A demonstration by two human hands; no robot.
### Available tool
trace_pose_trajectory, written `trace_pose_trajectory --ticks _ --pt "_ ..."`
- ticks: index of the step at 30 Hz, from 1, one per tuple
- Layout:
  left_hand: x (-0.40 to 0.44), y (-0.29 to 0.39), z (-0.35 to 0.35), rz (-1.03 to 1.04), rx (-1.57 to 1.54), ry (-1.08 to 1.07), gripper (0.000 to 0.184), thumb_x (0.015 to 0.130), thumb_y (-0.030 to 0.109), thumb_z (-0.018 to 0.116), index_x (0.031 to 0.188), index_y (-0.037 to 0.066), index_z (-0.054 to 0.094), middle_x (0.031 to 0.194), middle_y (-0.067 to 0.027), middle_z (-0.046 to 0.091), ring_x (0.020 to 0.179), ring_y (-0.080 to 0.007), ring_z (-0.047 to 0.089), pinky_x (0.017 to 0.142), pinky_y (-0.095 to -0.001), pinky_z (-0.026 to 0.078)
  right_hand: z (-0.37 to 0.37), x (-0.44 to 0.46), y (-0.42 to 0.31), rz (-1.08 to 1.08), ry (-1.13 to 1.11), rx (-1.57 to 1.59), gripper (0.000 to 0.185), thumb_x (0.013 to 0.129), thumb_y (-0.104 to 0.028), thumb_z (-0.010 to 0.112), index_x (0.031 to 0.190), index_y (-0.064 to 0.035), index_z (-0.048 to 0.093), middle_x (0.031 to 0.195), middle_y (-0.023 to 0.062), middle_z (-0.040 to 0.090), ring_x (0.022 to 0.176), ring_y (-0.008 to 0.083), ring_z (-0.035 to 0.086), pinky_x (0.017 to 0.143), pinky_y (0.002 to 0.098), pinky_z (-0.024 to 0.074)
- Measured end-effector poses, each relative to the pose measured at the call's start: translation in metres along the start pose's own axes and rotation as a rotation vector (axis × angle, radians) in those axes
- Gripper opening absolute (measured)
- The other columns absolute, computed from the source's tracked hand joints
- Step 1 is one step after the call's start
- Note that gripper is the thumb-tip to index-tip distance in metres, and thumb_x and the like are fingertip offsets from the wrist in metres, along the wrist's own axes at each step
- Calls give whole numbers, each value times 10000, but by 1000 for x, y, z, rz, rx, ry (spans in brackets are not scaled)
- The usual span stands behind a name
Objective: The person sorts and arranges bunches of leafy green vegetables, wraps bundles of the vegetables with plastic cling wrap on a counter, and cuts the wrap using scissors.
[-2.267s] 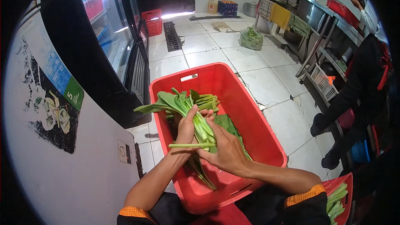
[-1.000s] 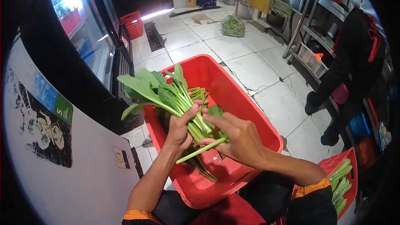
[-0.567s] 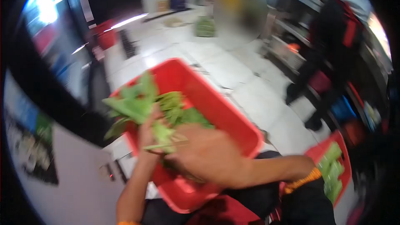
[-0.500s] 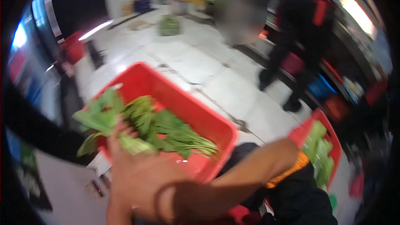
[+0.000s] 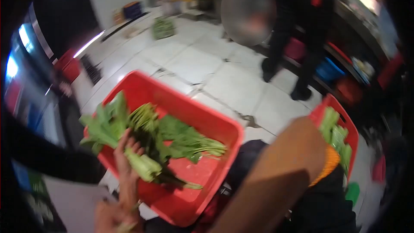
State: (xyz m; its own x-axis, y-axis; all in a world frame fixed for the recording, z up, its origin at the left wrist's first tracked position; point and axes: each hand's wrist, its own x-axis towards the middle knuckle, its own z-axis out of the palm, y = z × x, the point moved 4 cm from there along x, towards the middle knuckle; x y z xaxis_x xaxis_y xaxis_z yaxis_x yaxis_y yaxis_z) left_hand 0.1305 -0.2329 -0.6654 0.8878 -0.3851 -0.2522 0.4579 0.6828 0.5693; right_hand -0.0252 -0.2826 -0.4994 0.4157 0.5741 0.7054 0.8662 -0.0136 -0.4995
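My left hand is closed around a leafy green vegetable with a thick pale stem. Its broad leaves spread over the left rim of a red plastic crate. Near the bottom edge, my right hand is beside my left wrist, with its fingers curled. A small pale bit shows at those fingers, too unclear to name. Inside the crate lie loose leafy greens with thin stems, under and beside the held vegetable. My right forearm crosses the lower right of the view.
A second red crate with pale green stalks stands at the right. Beyond, a person in dark trousers stands on the white tiled floor by a counter. A green bundle lies on the floor farther back.
My right hand and forearm have drawn down toward the bottom edge, uncovering more of the crate. My left hand still holds the vegetable, whose stem end now shows more clearly. The view has shifted slightly.
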Motion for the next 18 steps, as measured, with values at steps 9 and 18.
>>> trace_pose_trajectory --ticks 9,18 --pt "-4 6 5 114 138 91 220 915 200 555 1098 82 520 652 46 386 506 -55 371 455 -210 327 1 -1 -11 -20 18 67 145 703 -131 617 799 -32 575 789 95 526 726 231 580 551 333 490" --pt "5 1 -1 57 103 53 126 936 217 524 1015 119 525 623 76 356 469 -27 347 413 -185 288 -35 -15 11 181 -91 -342 137 695 -124 598 791 -32 566 812 94 521 753 234 577 574 334 494"
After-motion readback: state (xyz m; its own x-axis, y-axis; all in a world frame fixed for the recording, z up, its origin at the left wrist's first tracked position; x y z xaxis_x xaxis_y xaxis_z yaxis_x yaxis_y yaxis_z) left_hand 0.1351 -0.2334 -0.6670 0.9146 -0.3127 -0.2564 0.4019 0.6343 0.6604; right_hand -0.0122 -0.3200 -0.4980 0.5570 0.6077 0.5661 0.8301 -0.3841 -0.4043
